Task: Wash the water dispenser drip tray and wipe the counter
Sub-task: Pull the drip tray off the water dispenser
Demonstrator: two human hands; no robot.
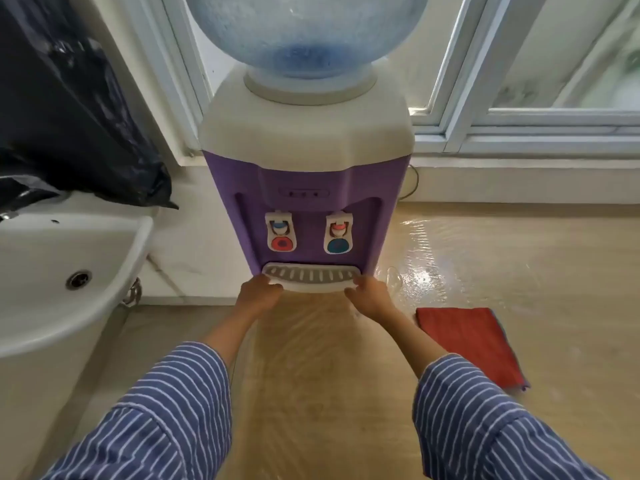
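A purple and white water dispenser (306, 188) stands on a tan counter (329, 375), with a blue bottle (304, 32) on top. Its white slotted drip tray (310, 277) sits at the dispenser's foot, below the two taps. My left hand (258, 292) grips the tray's left end, fingers curled round its corner. My right hand (369, 294) grips the right end the same way. A folded red cloth (472, 344) lies on the counter to the right of my right arm.
A white sink (59, 271) with a metal drain sits to the left, below the counter level. A black plastic bag (69, 126) hangs above the sink. A window (519, 81) runs behind the dispenser. The counter to the right shines, maybe wet.
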